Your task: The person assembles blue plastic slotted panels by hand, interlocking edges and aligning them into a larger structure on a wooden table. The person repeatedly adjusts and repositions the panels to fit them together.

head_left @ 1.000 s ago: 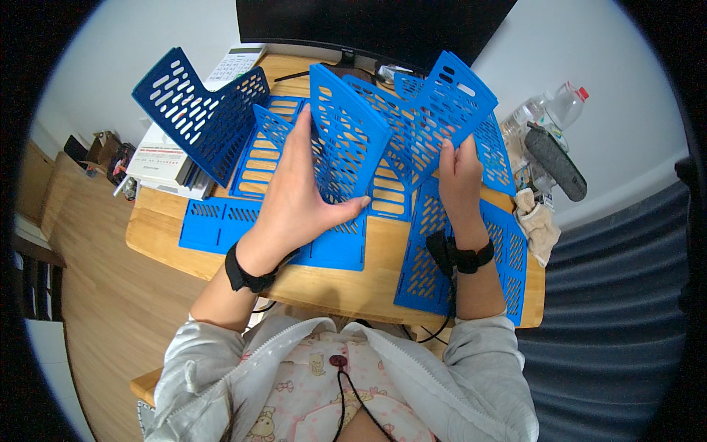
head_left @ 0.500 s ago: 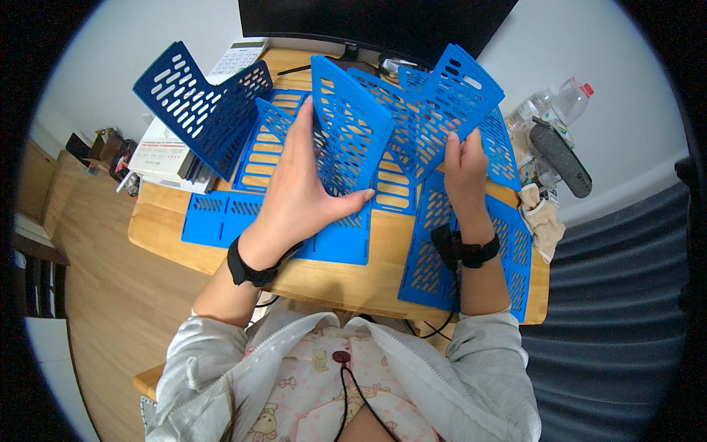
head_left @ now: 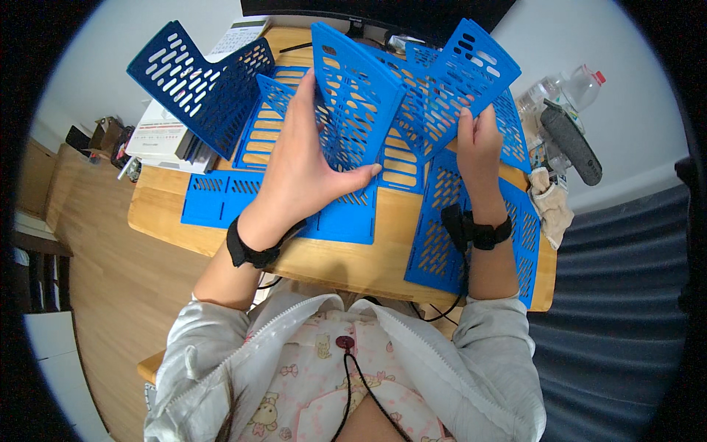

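Note:
My left hand [head_left: 293,166] is wrapped round the lower part of an upright blue slotted panel [head_left: 361,92], thumb on the near side and fingers behind the left edge. It looks like several leaves together. My right hand [head_left: 480,158] pinches the lower right edge of another blue slotted panel [head_left: 471,70], which leans to the right. Where the two panels meet near the middle is hidden. Left of my left hand stands a darker blue L-shaped panel [head_left: 173,77]. Flat blue panels lie beneath my left wrist [head_left: 335,227] and beside my right forearm [head_left: 427,254].
Behind the panels stands a black monitor [head_left: 412,18]. White papers and books [head_left: 158,140] are stacked at the left. Along the right edge are a plastic bottle [head_left: 584,87], a grey case [head_left: 571,140] and a beige cloth [head_left: 549,206]. A wooden desk [head_left: 331,265] carries everything.
The whole view has shifted, so most things sit higher in it. Both hands keep their grips, and the panel in my left hand appears slightly raised.

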A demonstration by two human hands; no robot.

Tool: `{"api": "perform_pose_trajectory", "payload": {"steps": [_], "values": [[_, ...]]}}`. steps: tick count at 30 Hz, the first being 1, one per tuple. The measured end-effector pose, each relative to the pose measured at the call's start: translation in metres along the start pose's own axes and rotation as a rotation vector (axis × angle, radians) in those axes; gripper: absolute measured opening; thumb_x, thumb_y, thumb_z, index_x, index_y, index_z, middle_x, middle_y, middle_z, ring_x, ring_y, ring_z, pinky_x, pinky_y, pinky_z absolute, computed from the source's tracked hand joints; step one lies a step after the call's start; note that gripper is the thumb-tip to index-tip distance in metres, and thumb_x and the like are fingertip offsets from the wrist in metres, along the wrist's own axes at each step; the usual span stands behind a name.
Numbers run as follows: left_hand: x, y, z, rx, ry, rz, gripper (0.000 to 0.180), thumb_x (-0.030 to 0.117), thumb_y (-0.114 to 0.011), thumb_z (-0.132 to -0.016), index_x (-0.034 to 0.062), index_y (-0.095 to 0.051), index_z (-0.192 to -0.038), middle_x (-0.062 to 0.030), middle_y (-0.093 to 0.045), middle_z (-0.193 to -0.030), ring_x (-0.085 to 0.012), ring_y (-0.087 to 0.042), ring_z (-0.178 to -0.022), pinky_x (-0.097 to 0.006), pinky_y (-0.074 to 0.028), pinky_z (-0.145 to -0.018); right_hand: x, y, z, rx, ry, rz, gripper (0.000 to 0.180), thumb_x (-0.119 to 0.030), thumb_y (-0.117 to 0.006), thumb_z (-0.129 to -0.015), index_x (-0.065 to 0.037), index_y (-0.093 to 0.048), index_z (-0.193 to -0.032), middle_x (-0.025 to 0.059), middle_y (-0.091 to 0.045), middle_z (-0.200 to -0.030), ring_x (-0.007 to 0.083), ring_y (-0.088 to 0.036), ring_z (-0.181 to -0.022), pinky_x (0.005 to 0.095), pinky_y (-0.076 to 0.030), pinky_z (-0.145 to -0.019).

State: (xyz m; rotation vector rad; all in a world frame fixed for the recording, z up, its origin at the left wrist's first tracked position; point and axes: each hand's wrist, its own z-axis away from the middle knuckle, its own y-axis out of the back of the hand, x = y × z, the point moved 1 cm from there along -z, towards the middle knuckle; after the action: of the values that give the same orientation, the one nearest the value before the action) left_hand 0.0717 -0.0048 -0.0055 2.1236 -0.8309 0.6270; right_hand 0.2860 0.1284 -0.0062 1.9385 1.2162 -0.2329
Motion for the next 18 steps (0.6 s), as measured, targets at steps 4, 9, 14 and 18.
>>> {"api": "perform_pose_trajectory", "payload": {"steps": [4, 9, 14, 18], "values": [[0.0001, 0.0003, -0.0009, 0.004, -0.019, -0.026, 0.111, 0.02, -0.084, -0.059, 0.0021, -0.014, -0.143, -0.0212, -0.031, -0.14, -0.033, -0.036, -0.13, -0.044, -0.045, -0.096, -0.0012, 0.0002, 0.0008, -0.015, -0.026, -0.008, 0.016, -0.012, -0.046, -0.094, 0.0, -0.051, -0.103, 0.0156, -0.058, -0.067, 0.0261, -0.06, -0.056, 0.035, -0.044, -0.048], [0.0009, 0.0012, -0.0007, 0.0, -0.01, -0.012, 0.111, 0.021, -0.085, -0.059, 0.0022, -0.015, -0.143, -0.0219, -0.032, -0.14, -0.0335, -0.035, -0.13, -0.044, -0.046, -0.096, -0.0028, -0.0001, 0.0003, -0.002, -0.02, 0.002, 0.016, -0.012, -0.046, -0.094, 0.0, -0.051, -0.103, 0.0153, -0.058, -0.066, 0.0253, -0.06, -0.055, 0.0349, -0.044, -0.047], [0.0026, 0.0024, 0.0007, -0.007, 0.009, -0.001, 0.111, 0.021, -0.084, -0.06, 0.0033, -0.013, -0.144, -0.0222, -0.032, -0.139, -0.0334, -0.036, -0.13, -0.045, -0.045, -0.096, -0.0041, 0.001, 0.0011, -0.033, -0.07, -0.004, 0.016, -0.012, -0.046, -0.094, 0.0, -0.05, -0.104, 0.0159, -0.058, -0.067, 0.0266, -0.06, -0.056, 0.035, -0.044, -0.049], [0.0028, 0.0027, 0.0014, -0.017, 0.031, 0.048, 0.113, 0.02, -0.084, -0.06, 0.0042, -0.012, -0.144, -0.0218, -0.033, -0.139, -0.0329, -0.036, -0.129, -0.045, -0.045, -0.097, -0.0041, 0.0006, 0.0019, 0.003, 0.009, -0.01, 0.016, -0.012, -0.046, -0.094, 0.0, -0.049, -0.103, 0.0166, -0.058, -0.068, 0.0275, -0.059, -0.056, 0.0349, -0.044, -0.049]]}}
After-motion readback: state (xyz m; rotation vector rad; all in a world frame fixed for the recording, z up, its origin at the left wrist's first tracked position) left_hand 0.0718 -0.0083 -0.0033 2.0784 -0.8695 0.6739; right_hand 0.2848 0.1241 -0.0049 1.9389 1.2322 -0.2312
